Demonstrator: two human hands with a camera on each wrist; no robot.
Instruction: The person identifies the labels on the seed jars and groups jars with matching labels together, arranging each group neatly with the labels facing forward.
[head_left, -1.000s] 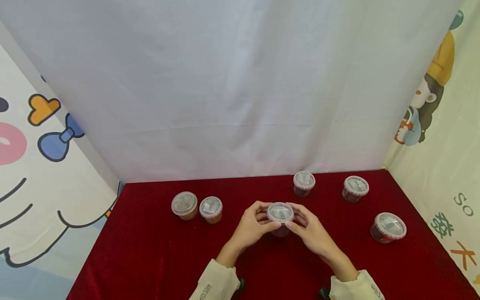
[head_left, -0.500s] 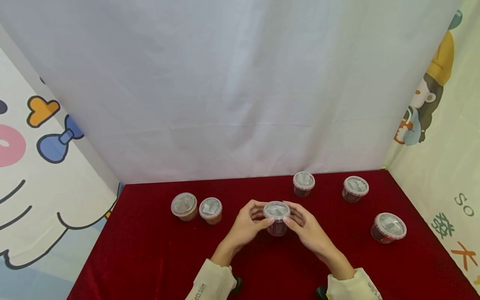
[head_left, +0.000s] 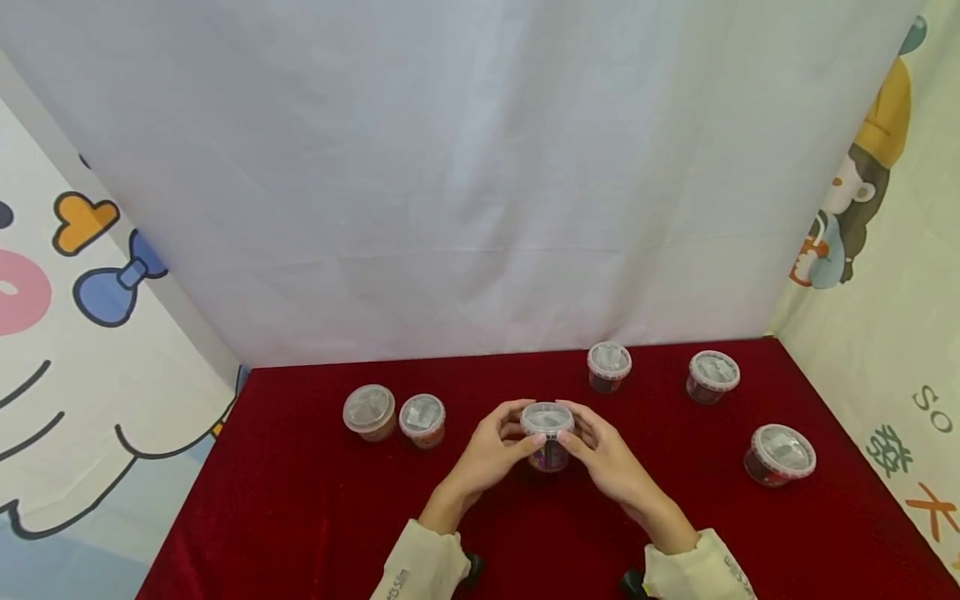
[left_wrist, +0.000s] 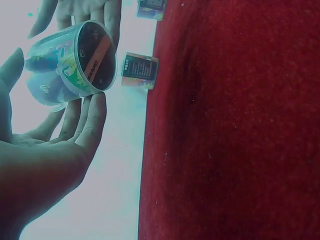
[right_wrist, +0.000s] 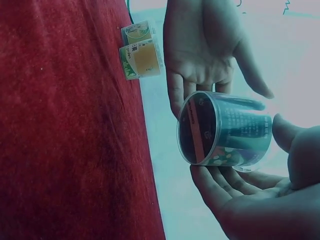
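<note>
A small clear plastic tub [head_left: 550,458] with a translucent lid and a printed, dark-toned label is held between both hands above the red cloth. My left hand [head_left: 483,457] grips its left side, thumb at the front near the lid rim and fingers curled behind. On the right side my right hand [head_left: 609,460] grips it the same way. Both wrist views show the raised tub's dark base with an orange strip, as on the tub [left_wrist: 97,55] in the left wrist view. In the right wrist view the tub [right_wrist: 235,130] shows lines of small print.
Two lidded tubs with orange-brown contents, one [head_left: 369,412] and another [head_left: 422,421], stand at the left. Darker tubs stand at the back [head_left: 608,367], back right [head_left: 712,377] and right [head_left: 780,456]. A white curtain [head_left: 450,208] borders the back of the red cloth [head_left: 300,517].
Both hands have shifted slightly left with the tub between them. The tub has turned or tilted a little, so more of its side and label shows. The other tubs have not moved.
</note>
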